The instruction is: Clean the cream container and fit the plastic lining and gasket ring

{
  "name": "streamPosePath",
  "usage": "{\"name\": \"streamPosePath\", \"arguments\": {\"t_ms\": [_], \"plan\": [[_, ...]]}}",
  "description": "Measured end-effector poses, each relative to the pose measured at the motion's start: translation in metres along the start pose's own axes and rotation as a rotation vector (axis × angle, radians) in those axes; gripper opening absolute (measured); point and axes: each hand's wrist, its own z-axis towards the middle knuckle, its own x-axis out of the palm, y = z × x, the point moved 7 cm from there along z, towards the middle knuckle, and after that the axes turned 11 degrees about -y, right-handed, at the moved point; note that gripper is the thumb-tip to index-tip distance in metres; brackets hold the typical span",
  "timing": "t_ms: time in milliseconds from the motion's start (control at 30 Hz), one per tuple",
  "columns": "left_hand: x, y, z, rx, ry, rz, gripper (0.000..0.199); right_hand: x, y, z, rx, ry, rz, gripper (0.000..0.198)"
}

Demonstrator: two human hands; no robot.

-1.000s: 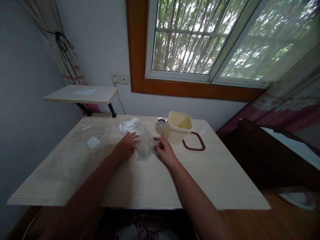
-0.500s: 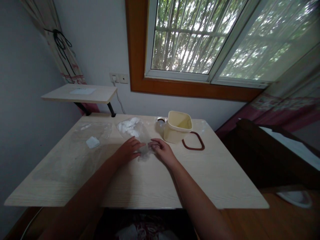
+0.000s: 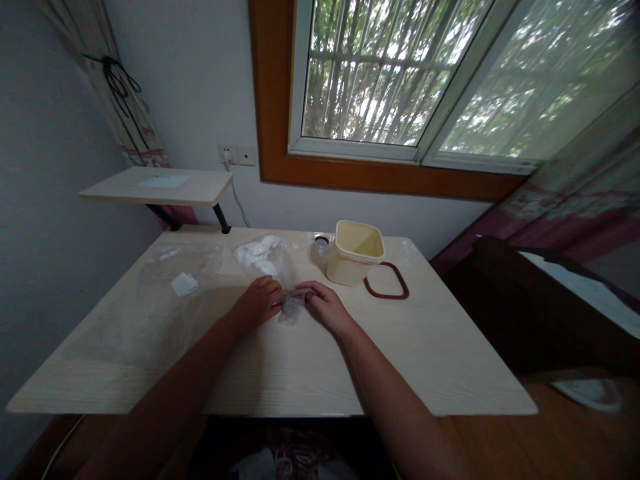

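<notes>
A clear plastic bag point(image 3: 285, 263) with crumpled white material inside lies near the middle of the table. My left hand point(image 3: 260, 298) and my right hand point(image 3: 325, 303) meet at its gathered near end, fingers closed on the plastic from either side. A crinkled tail of the bag sticks out below the fingers toward me. Just beyond my right hand stands an open cream-coloured square tub point(image 3: 350, 257). A brown-red squarish ring point(image 3: 387, 295) lies flat to the right of the tub.
A large clear plastic sheet or bag point(image 3: 150, 327) spreads over the table's left side, with a small white square point(image 3: 185, 285) on it. A small clear item with a dark round rim point(image 3: 321, 241) sits left of the tub. A raised shelf point(image 3: 165, 190) stands at the back left.
My fingers have drawn closer together and closed around the bag's neck. The tub, ring and plastic sheet stay where they were.
</notes>
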Motion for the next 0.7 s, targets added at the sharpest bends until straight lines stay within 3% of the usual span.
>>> {"name": "streamPosePath", "arguments": {"t_ms": [267, 467, 567, 700], "plan": [[-0.001, -0.002, 0.001, 0.021, 0.008, -0.008, 0.013, -0.002, 0.003, 0.002, -0.111, 0.01, -0.198, 0.037], [-0.004, 0.006, -0.001, -0.014, -0.134, -0.182, 0.011, 0.001, 0.014, 0.0, -0.354, 0.075, -0.336, 0.024], [-0.005, 0.016, -0.004, -0.09, -0.22, -0.331, 0.013, 0.0, 0.02, -0.001, -0.443, 0.039, -0.39, 0.019], [0.001, 0.03, -0.009, -0.312, -0.218, -0.479, 0.014, 0.002, 0.029, -0.004, -0.501, 0.005, -0.458, 0.023]]}}
